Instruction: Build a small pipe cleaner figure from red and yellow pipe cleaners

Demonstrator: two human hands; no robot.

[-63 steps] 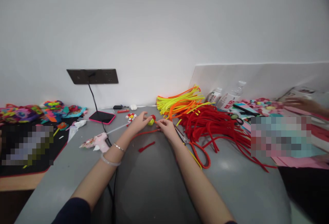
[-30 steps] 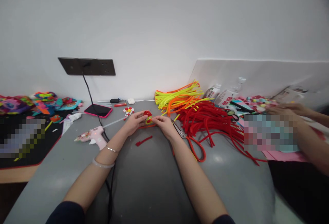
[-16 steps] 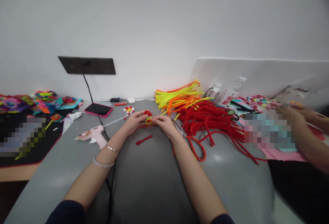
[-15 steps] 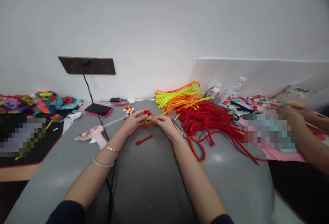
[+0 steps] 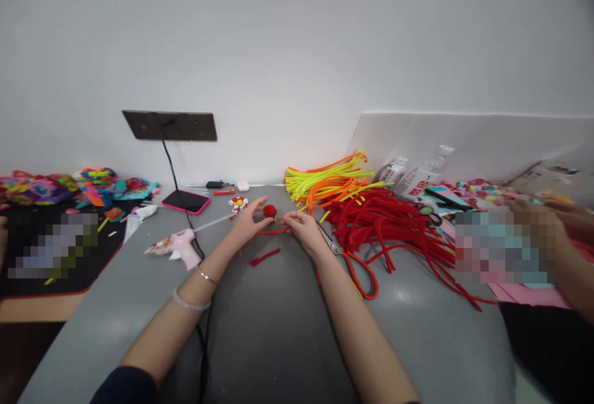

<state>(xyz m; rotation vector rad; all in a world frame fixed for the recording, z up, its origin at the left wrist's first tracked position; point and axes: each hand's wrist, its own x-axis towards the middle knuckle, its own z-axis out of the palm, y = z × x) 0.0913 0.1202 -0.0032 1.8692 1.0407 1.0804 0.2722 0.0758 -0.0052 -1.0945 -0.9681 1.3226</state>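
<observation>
My left hand (image 5: pixel 252 221) has its thumb and fingers around a small round red fuzzy piece (image 5: pixel 270 211), likely made of chenille stem. A sliver of yellow-green shows at its lower edge. Just right of it, my right hand (image 5: pixel 301 229) has its fingertips pinched together; what they grip, if anything, is too small to make out. An orange-red chenille stem (image 5: pixel 270 232) lies on the table below the hands. Nearer to me rests a short red stem piece (image 5: pixel 265 257). Beside my right wrist lie pliers or scissors (image 5: pixel 330 240) with orange handles, partly hidden.
A pink glue gun (image 5: pixel 179 246) with its cord lies left, near a phone (image 5: pixel 186 201) and a flower-shaped piece (image 5: pixel 239 205). Yellow and orange stems (image 5: pixel 325 178) and red stems (image 5: pixel 380 221) are heaped right, before bottles (image 5: pixel 417 178). Another person's arm (image 5: pixel 568 262) reaches in far right.
The small piece has turned from showing red and yellow-green to showing mostly its red side. My left fingers have spread and lifted somewhat. The whole view has shifted slightly.
</observation>
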